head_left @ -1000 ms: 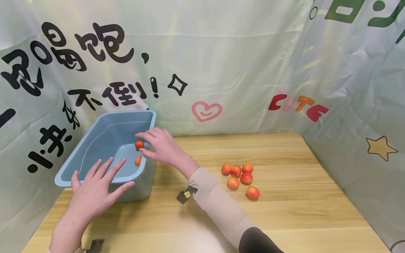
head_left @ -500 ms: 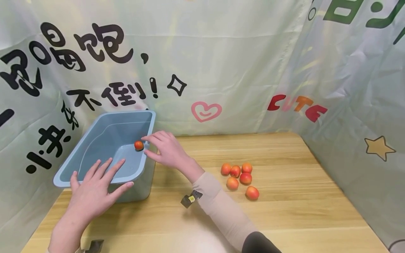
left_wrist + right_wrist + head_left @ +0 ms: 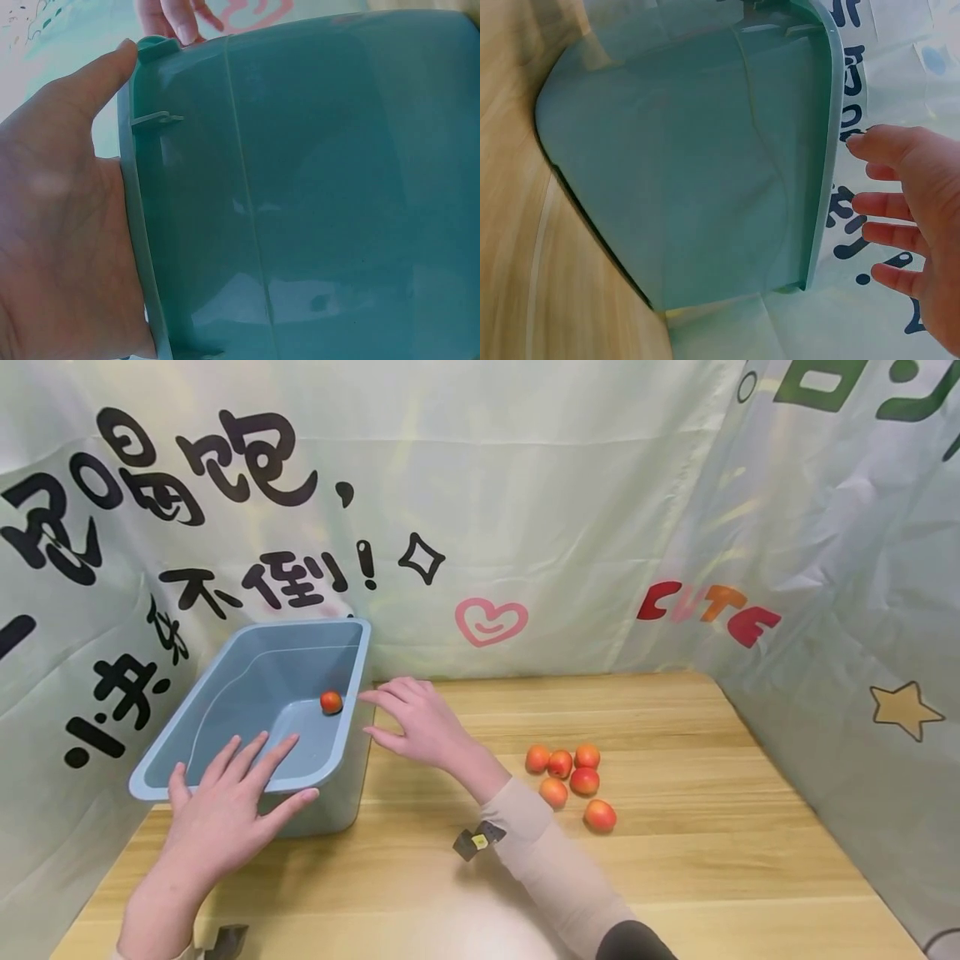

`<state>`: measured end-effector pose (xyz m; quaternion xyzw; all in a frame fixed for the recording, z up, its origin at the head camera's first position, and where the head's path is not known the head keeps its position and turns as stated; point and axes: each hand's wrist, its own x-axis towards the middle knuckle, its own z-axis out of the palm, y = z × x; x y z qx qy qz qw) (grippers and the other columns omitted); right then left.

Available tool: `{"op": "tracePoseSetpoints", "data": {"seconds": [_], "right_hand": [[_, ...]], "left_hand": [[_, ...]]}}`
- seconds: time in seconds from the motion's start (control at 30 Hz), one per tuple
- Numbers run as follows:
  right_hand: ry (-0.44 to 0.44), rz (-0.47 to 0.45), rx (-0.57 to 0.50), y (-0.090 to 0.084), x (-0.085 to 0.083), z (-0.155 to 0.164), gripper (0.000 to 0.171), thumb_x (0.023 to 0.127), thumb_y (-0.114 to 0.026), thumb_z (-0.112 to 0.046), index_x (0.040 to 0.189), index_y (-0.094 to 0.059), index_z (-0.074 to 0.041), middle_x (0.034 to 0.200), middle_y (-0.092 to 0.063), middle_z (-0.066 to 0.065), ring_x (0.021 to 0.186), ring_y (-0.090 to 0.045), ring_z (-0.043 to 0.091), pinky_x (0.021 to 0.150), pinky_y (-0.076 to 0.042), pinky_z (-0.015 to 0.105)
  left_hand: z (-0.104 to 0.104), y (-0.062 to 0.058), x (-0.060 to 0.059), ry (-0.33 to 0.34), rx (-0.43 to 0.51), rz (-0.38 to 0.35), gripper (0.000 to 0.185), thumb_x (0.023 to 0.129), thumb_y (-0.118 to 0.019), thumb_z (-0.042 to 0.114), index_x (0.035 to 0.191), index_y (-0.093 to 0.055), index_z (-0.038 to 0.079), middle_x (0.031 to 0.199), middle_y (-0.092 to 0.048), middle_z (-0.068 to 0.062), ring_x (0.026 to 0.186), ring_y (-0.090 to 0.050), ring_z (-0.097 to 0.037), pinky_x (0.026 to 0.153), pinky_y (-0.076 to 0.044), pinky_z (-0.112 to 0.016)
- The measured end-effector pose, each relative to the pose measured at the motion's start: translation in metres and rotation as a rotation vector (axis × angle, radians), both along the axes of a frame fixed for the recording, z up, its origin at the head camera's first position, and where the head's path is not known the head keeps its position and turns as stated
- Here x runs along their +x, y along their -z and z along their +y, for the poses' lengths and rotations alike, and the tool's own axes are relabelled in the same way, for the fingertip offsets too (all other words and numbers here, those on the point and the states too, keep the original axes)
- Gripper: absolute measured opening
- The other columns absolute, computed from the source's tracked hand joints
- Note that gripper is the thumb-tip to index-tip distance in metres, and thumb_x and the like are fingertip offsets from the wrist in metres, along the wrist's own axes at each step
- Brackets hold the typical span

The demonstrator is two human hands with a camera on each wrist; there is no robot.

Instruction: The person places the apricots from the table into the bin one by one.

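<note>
A blue plastic basin (image 3: 352, 760) stands at the left of the table. Inside it, near the right wall, lies a small red-orange fruit (image 3: 331, 702). My left hand (image 3: 225, 810) rests on the basin's near rim with its fingers spread; the left wrist view shows the palm (image 3: 67, 210) against the rim. Just outside the right rim is my right hand (image 3: 423, 722), its fingers apart and nothing between them. In the right wrist view that hand (image 3: 922, 217) hovers beside the rim. Several red-orange fruits (image 3: 584, 782) lie in a loose group right of the right forearm.
The wooden table (image 3: 675, 860) reaches to a fabric backdrop (image 3: 570, 527) with printed lettering at the back and sides. Dark camera mounts (image 3: 478, 840) sit on both wrists. The right forearm crosses the table's middle, near the loose fruits.
My right hand has moved back to the right, from over the basin's rim to outside it. A second fruit seen near the right rim earlier is out of sight now. The left hand stays put.
</note>
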<state>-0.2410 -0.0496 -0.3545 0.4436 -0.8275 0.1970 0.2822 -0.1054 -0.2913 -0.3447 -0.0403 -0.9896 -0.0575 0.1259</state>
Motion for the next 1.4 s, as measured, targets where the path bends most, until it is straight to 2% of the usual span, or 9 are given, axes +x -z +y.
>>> {"op": "tracePoseSetpoints", "data": {"seconds": [0.2,0.5,0.97,1.2,1.4], "right_hand": [[0.008,0.008,-0.009,0.003,0.004,0.015,0.040,0.089,-0.069,-0.036,0.125,-0.065,-0.020,0.120,-0.067,-0.003,0.113,-0.058,0.016,0.095,-0.048,0.035],[0.028,0.050,-0.009,0.009,0.010,0.037,0.040,0.088,-0.070,-0.035,0.123,-0.065,-0.018,0.115,-0.068,-0.002,0.113,-0.059,0.018,0.096,-0.049,0.037],[0.062,0.046,0.016,0.013,0.018,0.077,0.040,0.086,-0.073,-0.032,0.122,-0.065,-0.016,0.111,-0.067,0.001,0.109,-0.060,0.020,0.099,-0.047,0.041],[0.081,0.054,0.049,0.015,0.024,0.098,0.041,0.086,-0.073,-0.031,0.122,-0.065,-0.015,0.112,-0.067,0.002,0.111,-0.059,0.023,0.101,-0.046,0.042],[0.094,0.063,0.085,0.019,0.029,0.117,0.042,0.084,-0.075,-0.031,0.122,-0.065,-0.015,0.110,-0.067,0.002,0.110,-0.058,0.023,0.097,-0.046,0.043]], "left_hand": [[0.001,0.000,-0.001,0.003,0.004,-0.007,0.080,0.084,-0.052,0.074,0.152,-0.028,0.040,0.153,-0.040,-0.018,0.140,-0.028,-0.046,0.097,-0.005,-0.083],[0.001,0.000,0.001,0.006,0.018,-0.007,0.080,0.084,-0.053,0.073,0.152,-0.028,0.040,0.153,-0.039,-0.018,0.141,-0.028,-0.046,0.098,-0.003,-0.083],[0.001,-0.001,0.000,0.009,0.019,0.000,0.080,0.084,-0.055,0.072,0.152,-0.029,0.038,0.153,-0.039,-0.018,0.141,-0.028,-0.045,0.098,-0.003,-0.083],[0.001,-0.002,0.000,0.002,0.013,-0.010,0.081,0.084,-0.053,0.073,0.153,-0.028,0.039,0.154,-0.038,-0.017,0.142,-0.027,-0.045,0.099,-0.003,-0.083],[0.000,-0.001,0.001,0.003,0.012,-0.013,0.080,0.084,-0.052,0.073,0.153,-0.026,0.040,0.154,-0.038,-0.017,0.142,-0.026,-0.044,0.098,-0.003,-0.083]]}}
